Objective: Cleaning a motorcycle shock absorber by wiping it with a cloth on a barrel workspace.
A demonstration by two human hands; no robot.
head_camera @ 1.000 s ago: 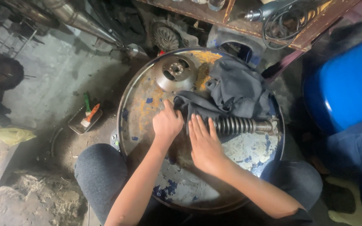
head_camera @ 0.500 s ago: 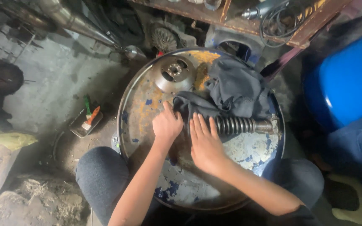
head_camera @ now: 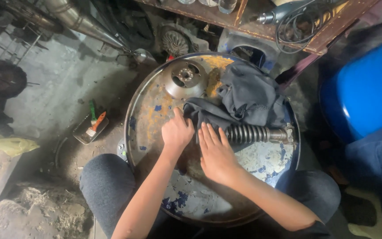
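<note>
A coiled metal spring on a shaft lies across the top of a rusty drum lid. A dark grey cloth covers its left end and spreads toward the back. My left hand is closed in a fist on the cloth's left edge. My right hand lies flat, fingers together, pressing on the cloth where it wraps the spring's left end. A round metal disc with holes rests at the back left of the lid.
A small tray with orange and green handled tools sits on the concrete floor to the left. A blue barrel stands at right. A wooden shelf with a cable and a power tool runs behind the drum. My knees flank the drum.
Both hands keep their places on the cloth and spring, shifting only slightly. The view has wobbled a little.
</note>
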